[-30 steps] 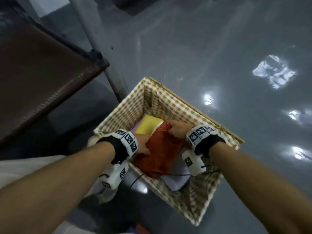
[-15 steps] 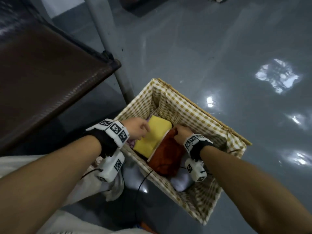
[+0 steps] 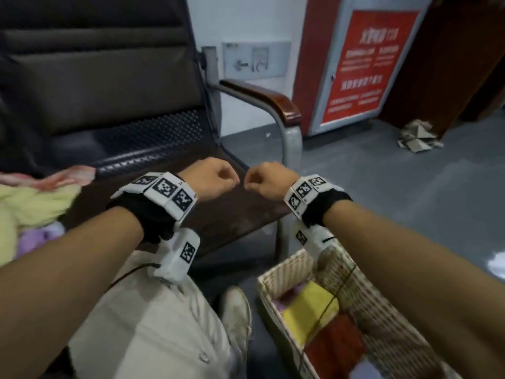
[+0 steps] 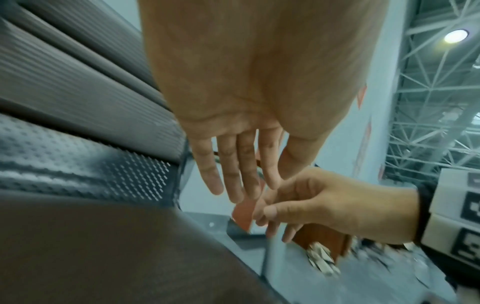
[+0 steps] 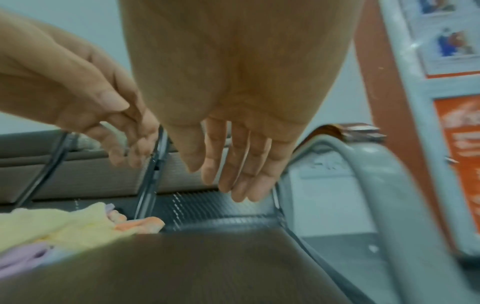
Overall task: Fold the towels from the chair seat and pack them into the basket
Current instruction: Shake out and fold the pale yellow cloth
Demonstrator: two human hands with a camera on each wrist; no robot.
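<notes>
Both hands have been lifted out of the basket (image 3: 276, 280). The left hand (image 3: 216, 177) and the right hand (image 3: 269, 180), earlier pressed on the folded towels inside, are now held empty above the chair seat (image 3: 232, 212), just beside each other, with fingers relaxed. The red towel (image 3: 336, 346) and yellow towel (image 3: 308, 310) have been left in the basket. The unfolded towels (image 3: 35, 203) on the seat have come into view.

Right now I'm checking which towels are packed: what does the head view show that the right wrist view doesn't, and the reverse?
Head only: the gingham-lined wicker basket holding a folded yellow towel and a folded rust-red towel. Right wrist only: the right hand's straight fingers from beneath. Both: the brown chair seat and loose pale-yellow towel.
</notes>
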